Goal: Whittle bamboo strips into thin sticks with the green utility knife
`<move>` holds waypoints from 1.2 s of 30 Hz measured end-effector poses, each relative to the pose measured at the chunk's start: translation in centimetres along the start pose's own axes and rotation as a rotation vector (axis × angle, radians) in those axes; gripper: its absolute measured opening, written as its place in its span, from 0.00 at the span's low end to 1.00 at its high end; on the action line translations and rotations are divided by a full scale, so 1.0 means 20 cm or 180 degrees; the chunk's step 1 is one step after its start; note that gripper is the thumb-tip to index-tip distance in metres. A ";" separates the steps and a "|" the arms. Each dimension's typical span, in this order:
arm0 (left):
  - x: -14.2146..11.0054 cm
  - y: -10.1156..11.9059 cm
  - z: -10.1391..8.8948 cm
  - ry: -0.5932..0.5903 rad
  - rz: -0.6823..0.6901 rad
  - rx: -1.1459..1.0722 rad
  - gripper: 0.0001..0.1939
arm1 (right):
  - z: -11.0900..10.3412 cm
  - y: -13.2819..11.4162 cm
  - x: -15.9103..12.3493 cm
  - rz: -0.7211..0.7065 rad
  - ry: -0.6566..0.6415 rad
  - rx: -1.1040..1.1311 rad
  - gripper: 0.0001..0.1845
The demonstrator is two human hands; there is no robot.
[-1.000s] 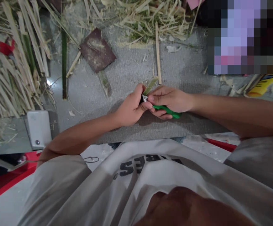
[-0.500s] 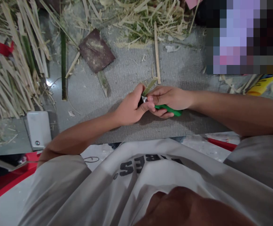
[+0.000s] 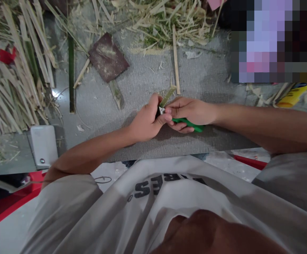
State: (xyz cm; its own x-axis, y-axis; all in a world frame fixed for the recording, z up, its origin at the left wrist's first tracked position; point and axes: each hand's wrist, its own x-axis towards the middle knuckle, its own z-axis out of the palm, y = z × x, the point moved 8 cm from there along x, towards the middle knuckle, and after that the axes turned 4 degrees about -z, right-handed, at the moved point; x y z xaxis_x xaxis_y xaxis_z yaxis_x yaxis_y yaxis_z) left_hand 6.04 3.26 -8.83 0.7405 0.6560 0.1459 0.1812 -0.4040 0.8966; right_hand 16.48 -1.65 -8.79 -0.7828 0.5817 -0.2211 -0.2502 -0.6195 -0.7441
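My left hand [image 3: 149, 121] is closed around a short bamboo strip [image 3: 168, 96], whose greenish end sticks up past the fingers. In my right hand [image 3: 187, 113] is a utility knife [image 3: 195, 127] with a green handle, gripped in closed fingers. The knife's metal front end meets the strip between the two hands, and my left thumb presses near it. Fingers partly hide the blade and the strip's lower end. Just beyond the hands, a thin pale bamboo stick [image 3: 176, 60] lies on the table.
Split bamboo strips [image 3: 13, 95] are heaped at the left, and shavings [image 3: 169, 21] at the back. A brown square piece [image 3: 109, 57] lies left of centre. A white phone [image 3: 44, 146] rests near the front-left edge of the grey table [image 3: 140, 76]. A yellow tube [image 3: 293, 96] is at the right.
The bamboo strip's upper end and the knife have shifted very slightly to the left. Both hands keep their holds; everything else looks the same.
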 end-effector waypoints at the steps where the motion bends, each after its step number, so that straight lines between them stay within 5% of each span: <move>1: 0.00 -0.01 0.00 0.0036 -0.0017 0.0004 0.33 | 0.00 -0.01 0.00 -0.0053 0.0072 0.0019 0.32; 6: 0.00 -0.01 -0.01 0.0195 0.0049 -0.0132 0.33 | -0.02 -0.01 0.00 -0.0596 0.0841 -0.0107 0.32; 13: -0.01 0.00 0.00 0.0225 -0.0072 0.0141 0.36 | -0.01 -0.01 0.01 -0.0045 0.0069 -0.0064 0.31; 19: 0.00 -0.07 0.00 0.0379 -0.0042 0.0167 0.34 | -0.03 -0.02 0.00 -0.0659 0.0966 -0.0094 0.30; 26: -0.02 -0.01 -0.01 0.0276 -0.0330 0.0464 0.34 | -0.04 -0.02 0.01 0.0064 0.0252 -0.0015 0.29; 32: 0.00 -0.01 -0.02 0.0066 -0.0645 0.0702 0.33 | -0.05 -0.03 -0.01 -0.0535 0.1151 -0.0037 0.29; 36: -0.02 0.01 -0.01 0.0070 -0.0534 0.0843 0.36 | -0.04 -0.02 0.01 -0.0042 0.0428 -0.0040 0.30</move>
State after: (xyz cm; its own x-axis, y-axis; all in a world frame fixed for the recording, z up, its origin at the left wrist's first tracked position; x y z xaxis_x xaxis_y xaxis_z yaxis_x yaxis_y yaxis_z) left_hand 5.68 3.08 -8.58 0.6723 0.7401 0.0167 0.4642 -0.4390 0.7693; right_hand 16.95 -0.90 -8.95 -0.6958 0.6557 -0.2932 -0.2521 -0.6052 -0.7551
